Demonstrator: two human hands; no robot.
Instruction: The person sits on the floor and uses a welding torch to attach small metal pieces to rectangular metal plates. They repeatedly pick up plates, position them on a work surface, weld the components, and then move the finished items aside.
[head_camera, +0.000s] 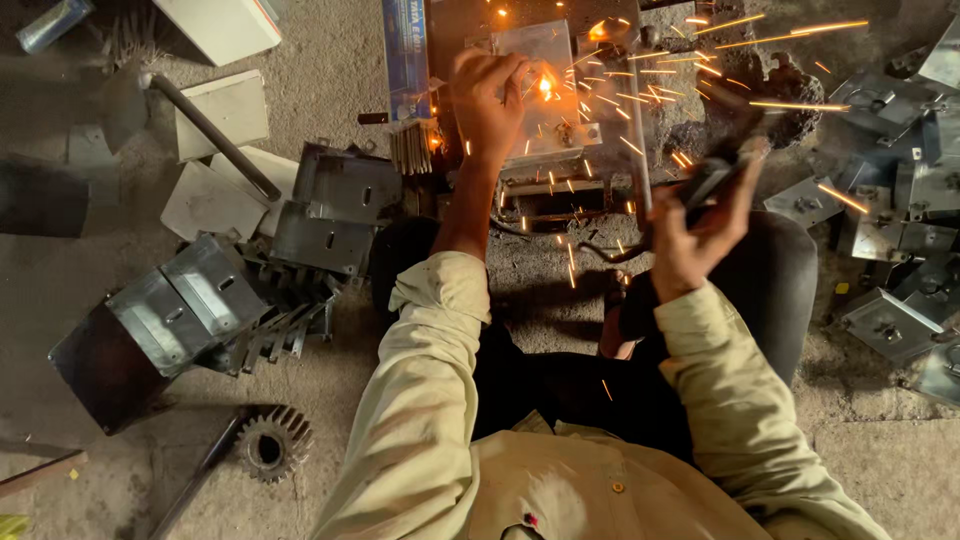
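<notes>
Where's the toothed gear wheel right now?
The gear wheel lies on the floor at lower left in the head view, below the stacked metal boxes, beside the person's left sleeve.

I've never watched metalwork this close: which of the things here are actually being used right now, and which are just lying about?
In use:
left hand steadying the square metal plate
right hand gripping a dark tool handle
sparks flying off the plate

Lying about:
gear wheel
folded metal boxes
metal parts with latches
pale flat boards

Pale cream long-sleeved shirt, cuffs pushed back above the wrists, small buttons seen down the front, dark trousers worn beneath, both hands bare
</notes>
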